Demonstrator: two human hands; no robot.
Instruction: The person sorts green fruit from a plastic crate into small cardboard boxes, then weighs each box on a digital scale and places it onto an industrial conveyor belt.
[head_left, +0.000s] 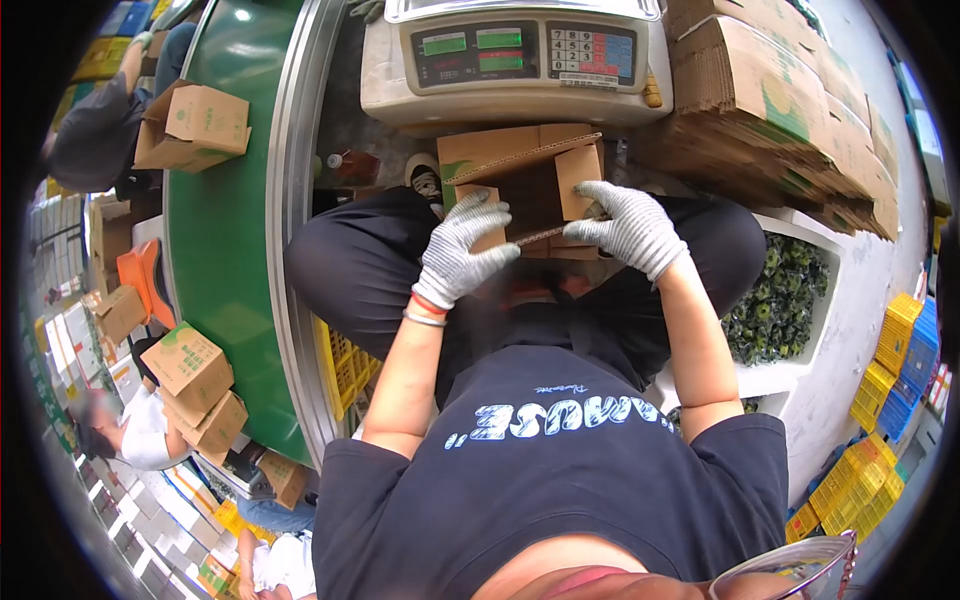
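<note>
Your left hand (462, 255) presses splayed fingers on the cardboard box (520, 165) flap; right hand (628, 228) curled, pinching another flap; flaps-only hold, box may slide off your lap.

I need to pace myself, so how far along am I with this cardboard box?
Done: assembled boxes lie on the green conveyor. In hand: left hand and right hand fold flaps of the cardboard box, which is open. Left: the stack of flat cartons beside the scale.
</note>
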